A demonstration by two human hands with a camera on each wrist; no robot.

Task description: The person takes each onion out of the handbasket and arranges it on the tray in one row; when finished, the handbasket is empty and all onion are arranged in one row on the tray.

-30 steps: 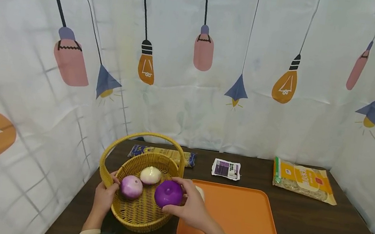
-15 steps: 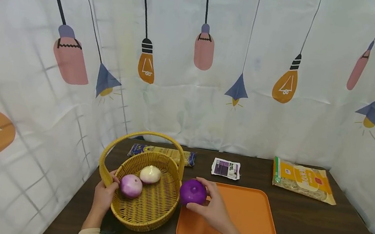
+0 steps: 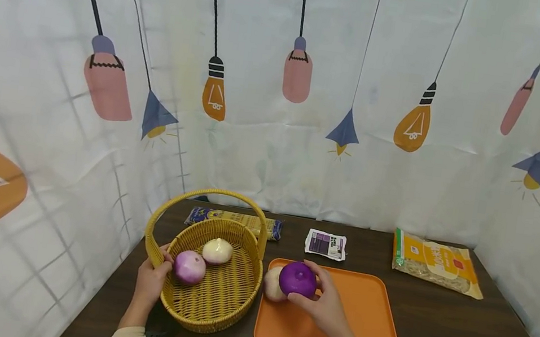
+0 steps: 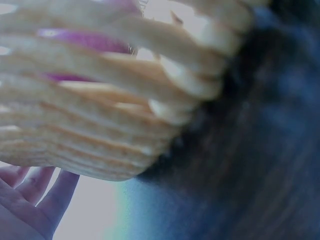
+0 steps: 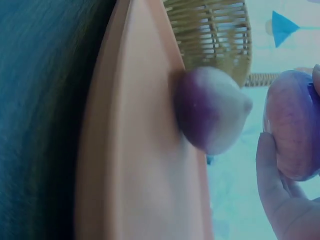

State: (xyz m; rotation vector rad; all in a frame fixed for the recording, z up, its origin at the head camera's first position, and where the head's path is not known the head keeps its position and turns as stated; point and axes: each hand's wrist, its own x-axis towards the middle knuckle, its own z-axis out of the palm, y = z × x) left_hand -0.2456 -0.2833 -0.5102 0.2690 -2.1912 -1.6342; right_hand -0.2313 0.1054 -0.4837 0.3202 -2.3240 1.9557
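My left hand (image 3: 149, 285) grips the left side of a yellow wicker basket (image 3: 204, 309) at the foot of its arched handle. Inside the basket lie a light purple onion (image 3: 189, 268) and a whitish onion (image 3: 217, 251). With fingers and thumb around it, my right hand (image 3: 329, 308) holds a deep purple onion (image 3: 298, 278) above the orange tray (image 3: 365, 318). Another onion (image 3: 273, 284), pale on top, rests at the tray's left end, partly covered by the held one. The right wrist view shows this tray onion (image 5: 210, 110) purple below and whitish at its tip.
Behind the basket lies a long yellow-and-blue packet (image 3: 242, 221). A small white-and-purple packet (image 3: 325, 244) is behind the tray, and a yellow bag of grain-like food (image 3: 437, 261) sits at the back right. A patterned curtain (image 3: 261, 156) hangs behind the dark table (image 3: 458, 335).
My right hand has carried the deep purple onion rightward out of the basket and over the tray. The left hand keeps its grip on the basket, which has stayed in place.
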